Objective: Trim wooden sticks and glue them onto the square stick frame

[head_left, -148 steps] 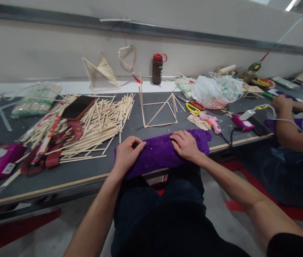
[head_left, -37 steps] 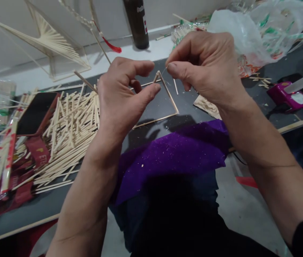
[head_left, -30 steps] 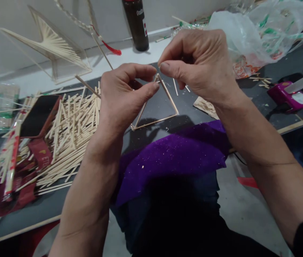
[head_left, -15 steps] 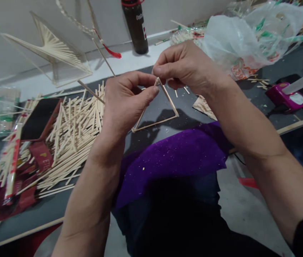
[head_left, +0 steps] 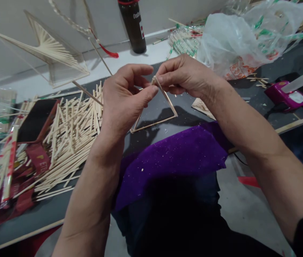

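Observation:
A small frame of thin wooden sticks (head_left: pixel 153 124) stands on the dark table, its base on the surface and its peak pointing up. Near the peak, the thumb of my left hand (head_left: pixel 126 94) presses on the frame, with the lower fingers curled behind it and the index finger lifted away. My right hand (head_left: pixel 182 76) pinches at the same peak from the other side, thumb against index finger. What lies between those fingertips is partly hidden. Left of my left hand spreads a pile of loose wooden sticks (head_left: pixel 71 132).
A phone (head_left: pixel 37 119) lies by the pile. Behind are a woven stick model (head_left: pixel 52 57), a dark bottle (head_left: pixel 134 28) and a white plastic bag (head_left: pixel 226 43). A purple device (head_left: pixel 287 96) sits at right. Purple cloth (head_left: pixel 173 157) covers my lap at the table edge.
My left index finger has lifted off the frame's peak. My right hand has come slightly lower and closer against the peak. The view has shifted a little.

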Action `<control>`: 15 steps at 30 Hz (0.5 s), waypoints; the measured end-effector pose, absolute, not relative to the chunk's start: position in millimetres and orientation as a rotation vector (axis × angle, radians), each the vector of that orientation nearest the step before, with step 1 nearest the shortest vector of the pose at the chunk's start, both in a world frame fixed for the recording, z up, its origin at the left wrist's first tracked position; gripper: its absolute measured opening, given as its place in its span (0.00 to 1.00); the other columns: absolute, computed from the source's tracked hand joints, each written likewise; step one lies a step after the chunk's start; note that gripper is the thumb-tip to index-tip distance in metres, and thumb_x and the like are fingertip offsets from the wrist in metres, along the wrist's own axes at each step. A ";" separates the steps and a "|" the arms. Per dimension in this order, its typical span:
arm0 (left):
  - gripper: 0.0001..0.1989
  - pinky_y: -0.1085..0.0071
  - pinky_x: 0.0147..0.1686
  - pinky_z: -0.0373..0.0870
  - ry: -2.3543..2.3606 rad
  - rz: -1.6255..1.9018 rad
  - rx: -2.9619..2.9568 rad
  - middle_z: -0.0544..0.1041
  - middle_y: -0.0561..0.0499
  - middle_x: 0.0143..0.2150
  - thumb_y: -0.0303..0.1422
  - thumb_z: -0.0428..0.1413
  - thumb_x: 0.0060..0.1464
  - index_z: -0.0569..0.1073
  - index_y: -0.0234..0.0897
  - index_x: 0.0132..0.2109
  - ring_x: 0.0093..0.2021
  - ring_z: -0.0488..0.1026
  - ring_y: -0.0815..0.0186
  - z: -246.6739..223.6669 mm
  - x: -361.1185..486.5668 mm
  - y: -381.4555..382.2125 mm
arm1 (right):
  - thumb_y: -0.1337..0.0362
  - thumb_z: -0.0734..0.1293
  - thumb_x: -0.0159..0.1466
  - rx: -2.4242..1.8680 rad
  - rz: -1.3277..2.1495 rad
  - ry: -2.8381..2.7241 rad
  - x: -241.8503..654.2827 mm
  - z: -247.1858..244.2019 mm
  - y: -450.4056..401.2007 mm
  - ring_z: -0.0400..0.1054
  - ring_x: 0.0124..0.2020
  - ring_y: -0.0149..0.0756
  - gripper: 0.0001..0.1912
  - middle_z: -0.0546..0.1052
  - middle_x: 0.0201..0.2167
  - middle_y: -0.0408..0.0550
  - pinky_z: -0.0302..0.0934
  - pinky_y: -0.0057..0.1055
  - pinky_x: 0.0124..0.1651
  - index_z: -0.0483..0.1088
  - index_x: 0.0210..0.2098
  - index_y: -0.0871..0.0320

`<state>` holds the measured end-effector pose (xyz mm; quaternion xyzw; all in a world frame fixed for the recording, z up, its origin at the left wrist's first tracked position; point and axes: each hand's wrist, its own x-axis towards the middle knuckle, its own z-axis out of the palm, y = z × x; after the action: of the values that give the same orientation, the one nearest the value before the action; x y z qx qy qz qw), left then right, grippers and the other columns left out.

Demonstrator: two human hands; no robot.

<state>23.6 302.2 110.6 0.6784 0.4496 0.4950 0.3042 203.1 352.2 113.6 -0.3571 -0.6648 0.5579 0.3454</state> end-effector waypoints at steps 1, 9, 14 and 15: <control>0.13 0.76 0.19 0.60 1.185 1.297 1.811 0.77 0.59 0.29 0.32 0.65 0.47 0.77 0.43 0.42 0.22 0.65 0.76 111.6 23.9 302.0 | 0.58 0.73 0.52 -0.911 1.451 -1.728 203.3 113.5 352.1 0.51 0.16 0.24 0.10 0.65 0.15 0.36 0.43 0.27 0.18 0.72 0.25 0.57; 0.03 0.75 0.14 0.53 1.225 1.324 1.888 0.77 0.59 0.26 0.32 0.64 0.49 0.80 0.44 0.34 0.16 0.61 0.78 110.8 24.9 306.2 | 0.54 0.73 0.52 -0.939 1.346 -1.757 202.5 111.0 351.0 0.52 0.16 0.24 0.13 0.66 0.16 0.37 0.42 0.28 0.19 0.72 0.25 0.57; 0.03 0.74 0.14 0.51 1.260 1.316 1.865 0.76 0.59 0.23 0.30 0.65 0.47 0.79 0.43 0.32 0.16 0.61 0.77 111.3 25.5 307.4 | 0.53 0.69 0.52 -0.924 1.097 -1.844 201.4 111.8 347.8 0.55 0.16 0.24 0.12 0.67 0.16 0.40 0.48 0.28 0.19 0.72 0.23 0.56; 0.03 0.74 0.14 0.51 1.259 1.314 1.865 0.76 0.59 0.23 0.30 0.65 0.47 0.79 0.43 0.32 0.16 0.61 0.77 111.5 25.5 307.5 | 0.54 0.69 0.53 -0.935 1.057 -1.856 201.1 111.3 348.1 0.55 0.16 0.25 0.12 0.68 0.16 0.40 0.49 0.28 0.19 0.72 0.22 0.56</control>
<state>25.5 307.5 111.5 0.6902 0.4660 0.4862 0.2650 201.1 348.1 111.3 -0.3686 -0.7316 0.4166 0.3941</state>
